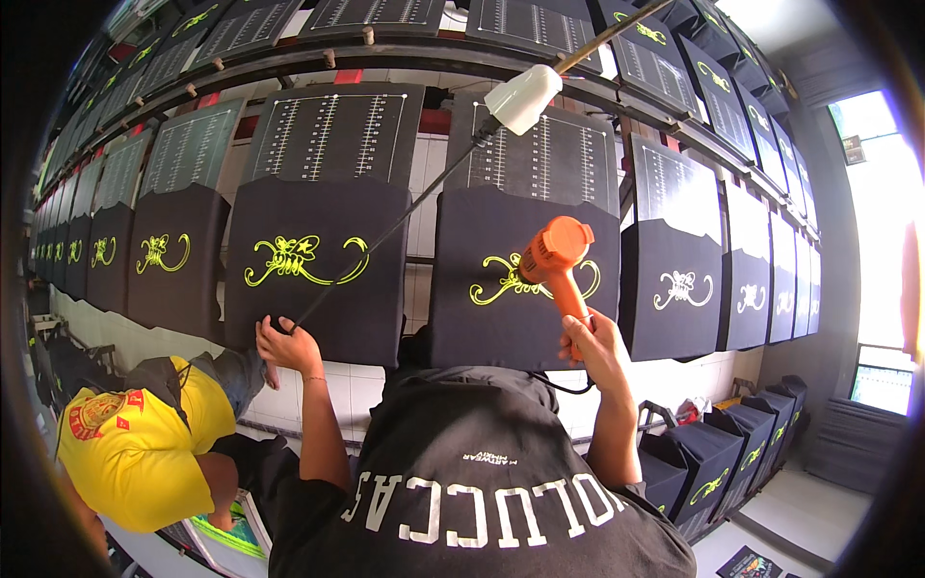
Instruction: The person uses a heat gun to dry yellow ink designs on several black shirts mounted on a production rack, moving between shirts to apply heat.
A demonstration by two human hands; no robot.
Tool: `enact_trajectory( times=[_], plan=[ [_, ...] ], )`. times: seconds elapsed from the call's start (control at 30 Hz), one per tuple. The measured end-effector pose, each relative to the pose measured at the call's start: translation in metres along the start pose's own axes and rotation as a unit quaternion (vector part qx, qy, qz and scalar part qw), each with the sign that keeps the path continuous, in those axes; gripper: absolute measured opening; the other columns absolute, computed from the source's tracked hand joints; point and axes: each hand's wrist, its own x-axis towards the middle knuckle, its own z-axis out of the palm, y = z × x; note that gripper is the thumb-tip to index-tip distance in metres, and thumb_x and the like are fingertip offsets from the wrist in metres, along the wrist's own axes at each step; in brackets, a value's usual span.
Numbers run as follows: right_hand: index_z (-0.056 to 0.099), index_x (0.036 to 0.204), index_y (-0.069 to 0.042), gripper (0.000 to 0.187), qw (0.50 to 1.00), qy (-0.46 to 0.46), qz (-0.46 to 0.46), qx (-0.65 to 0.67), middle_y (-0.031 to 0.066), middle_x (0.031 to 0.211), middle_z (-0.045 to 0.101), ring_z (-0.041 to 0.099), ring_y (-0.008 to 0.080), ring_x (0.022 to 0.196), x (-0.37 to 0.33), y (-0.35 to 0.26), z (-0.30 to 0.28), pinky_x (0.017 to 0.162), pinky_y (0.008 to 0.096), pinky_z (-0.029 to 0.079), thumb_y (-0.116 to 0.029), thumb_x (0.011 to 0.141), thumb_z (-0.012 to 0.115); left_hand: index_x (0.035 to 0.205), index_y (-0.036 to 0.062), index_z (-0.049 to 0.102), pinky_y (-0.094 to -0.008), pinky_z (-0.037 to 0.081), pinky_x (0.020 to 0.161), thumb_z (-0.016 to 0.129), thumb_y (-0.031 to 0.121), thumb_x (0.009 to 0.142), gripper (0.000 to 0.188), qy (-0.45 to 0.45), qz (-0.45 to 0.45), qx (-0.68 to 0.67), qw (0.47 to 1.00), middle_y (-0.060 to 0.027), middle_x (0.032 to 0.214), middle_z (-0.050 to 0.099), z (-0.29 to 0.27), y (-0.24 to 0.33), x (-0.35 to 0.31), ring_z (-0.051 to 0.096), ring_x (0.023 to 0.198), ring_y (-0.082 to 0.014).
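Note:
My right hand point(595, 345) grips the handle of an orange heat gun point(561, 246). Its dark nozzle faces down over a neon-yellow scroll print point(491, 289) on a black shirt point(472, 332), covering part of the design. I cannot tell how far the nozzle is from the cloth. My left hand point(291, 347) has its fingers closed round a black cord point(400, 222) above the shirt to the left point(255, 217). That shirt carries the same yellow print point(308, 260). The cord rises to the right, to a white plug connector point(523, 99) by a wooden stick point(617, 31).
Dark boards with white ruler marks point(328, 125) stand in rows, dressed in black shirts. To the right, a shirt bears a white print point(682, 287). A person in a yellow shirt point(145, 433) bends at lower left beside a framed screen point(241, 525). More shirts point(708, 472) hang lower right.

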Motion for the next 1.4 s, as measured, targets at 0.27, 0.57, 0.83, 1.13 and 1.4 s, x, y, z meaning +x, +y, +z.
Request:
enact_trajectory(
  times=[0.27,0.57,0.83,1.13,1.4],
  plan=[
    [0.060,0.105,0.001,0.031,0.998,0.027,-0.015,0.061,0.0017,0.072,0.059,0.059,0.0078,0.055,-0.004,0.023,-0.015,0.049,0.0210,0.047,-0.029,0.097,0.064,0.125,0.0079,0.061,-0.0489,0.037,0.106,0.059,0.021,0.096,0.032,-0.004,-0.010,0.007,1.000,-0.0125,0.141,0.053,-0.001,0.000,-0.002,0.044,0.128,-0.0352],
    [0.060,0.112,0.002,0.035,0.998,-0.065,0.003,0.018,0.0013,0.076,0.060,0.062,0.0077,0.062,-0.005,0.000,0.016,0.053,0.0223,0.049,-0.029,0.097,0.064,0.126,0.0077,0.062,-0.0497,0.036,0.107,0.056,0.027,0.097,0.035,-0.008,-0.010,0.014,1.000,-0.0116,0.141,0.054,0.005,-0.004,0.000,0.043,0.130,-0.0351],
    [0.058,0.099,-0.002,0.029,0.999,0.000,-0.007,0.036,0.0031,0.073,0.060,0.061,0.0090,0.057,-0.008,0.023,-0.008,0.047,0.0214,0.048,-0.030,0.097,0.063,0.123,0.0072,0.062,-0.0500,0.037,0.106,0.058,0.022,0.095,0.032,0.006,0.001,0.002,1.000,-0.0124,0.140,0.054,0.003,-0.003,-0.001,0.045,0.128,-0.0358],
    [0.059,0.104,0.002,0.033,0.997,0.018,-0.016,0.073,0.0037,0.071,0.060,0.062,0.0092,0.054,-0.018,0.034,-0.021,0.045,0.0212,0.049,-0.030,0.096,0.065,0.124,0.0075,0.062,-0.0494,0.037,0.106,0.058,0.022,0.095,0.032,0.002,-0.004,0.010,1.000,-0.0120,0.140,0.054,0.001,-0.001,-0.001,0.045,0.128,-0.0357],
    [0.058,0.104,-0.001,0.031,1.000,0.005,-0.017,0.025,0.0030,0.072,0.060,0.062,0.0092,0.057,-0.019,0.025,-0.002,0.046,0.0208,0.047,-0.031,0.099,0.061,0.123,0.0072,0.063,-0.0509,0.036,0.106,0.058,0.022,0.095,0.031,0.015,0.003,-0.004,1.000,-0.0123,0.139,0.055,0.006,-0.005,-0.001,0.045,0.128,-0.0354]
  ],
)
